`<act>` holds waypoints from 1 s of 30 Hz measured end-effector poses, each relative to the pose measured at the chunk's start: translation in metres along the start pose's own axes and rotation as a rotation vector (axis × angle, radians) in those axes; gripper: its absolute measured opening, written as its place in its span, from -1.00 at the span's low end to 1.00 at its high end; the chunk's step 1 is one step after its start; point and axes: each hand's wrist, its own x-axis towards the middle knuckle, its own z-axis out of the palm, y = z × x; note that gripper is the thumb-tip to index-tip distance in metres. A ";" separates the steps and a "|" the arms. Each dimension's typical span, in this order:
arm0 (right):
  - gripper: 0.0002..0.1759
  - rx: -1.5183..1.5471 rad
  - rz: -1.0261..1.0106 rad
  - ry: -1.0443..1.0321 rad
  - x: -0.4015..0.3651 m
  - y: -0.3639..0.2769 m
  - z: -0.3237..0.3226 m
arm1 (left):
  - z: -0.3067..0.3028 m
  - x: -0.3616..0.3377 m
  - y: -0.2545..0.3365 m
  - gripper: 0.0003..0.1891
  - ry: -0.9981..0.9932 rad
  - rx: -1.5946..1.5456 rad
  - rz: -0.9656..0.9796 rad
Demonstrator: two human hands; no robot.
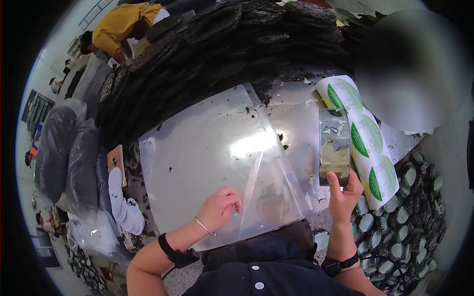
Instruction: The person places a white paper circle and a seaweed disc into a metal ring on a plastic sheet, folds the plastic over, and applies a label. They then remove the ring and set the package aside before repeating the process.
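My right hand (343,195) grips the near end of a glossy, see-through roll (335,148) that looks like wide clear packing tape, with tan and greyish patches on it. A strip of round green-and-white labels (366,140) curves just to the right of the roll. My left hand (222,204) is over the near part of a stack of large clear plastic bags or sheets (197,143). Its fingers are curled inward, and I cannot see whether anything is pinched in them. Dark flakes lie scattered on the plastic.
Dark, rough flat cakes (222,44) are piled along the far side. At left stand clear-wrapped dark bundles (61,148), a row of white round pieces (118,200) and a small wooden block (116,163). Several dark packs (402,217) fill the lower right. A person in yellow (121,24) bends at the far left.
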 end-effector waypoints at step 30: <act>-0.84 -0.480 -0.745 -0.937 -0.099 -0.025 0.189 | -0.175 0.005 0.023 -0.83 0.109 -1.021 -0.101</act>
